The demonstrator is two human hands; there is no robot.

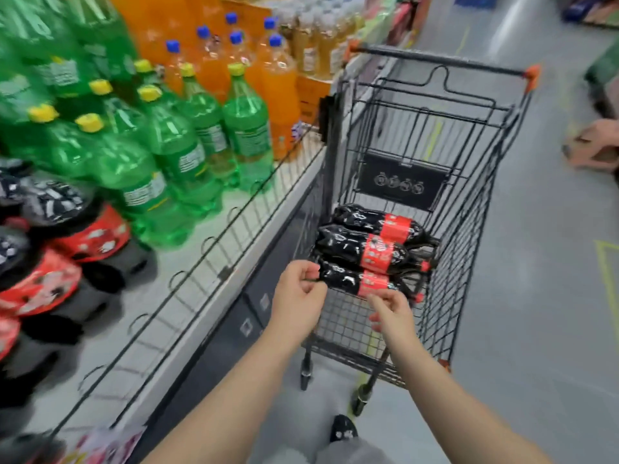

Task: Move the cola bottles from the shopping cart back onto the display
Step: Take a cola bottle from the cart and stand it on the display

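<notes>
Three cola bottles with red labels lie on their sides in the black wire shopping cart (pixel 469 229): a far one (pixel 375 222), a middle one (pixel 361 251) and a near one (pixel 348 281). My left hand (pixel 298 296) hovers at the base end of the near bottle, fingers curled and apart, touching or almost touching it. My right hand (pixel 393 313) is over the cart's near rim by the bottle's red label, fingers loosely bent, holding nothing. On the display shelf (pixel 207 262) to the left stand more cola bottles (pixel 77 242), blurred.
Green bottles with yellow caps (pixel 174 145) and orange bottles with blue caps (pixel 254 68) fill the shelf further along, behind a low wire rail (pixel 234 236). Another person's hand (pixel 596 145) shows at the right edge. My shoe (pixel 343 428) is on the grey floor.
</notes>
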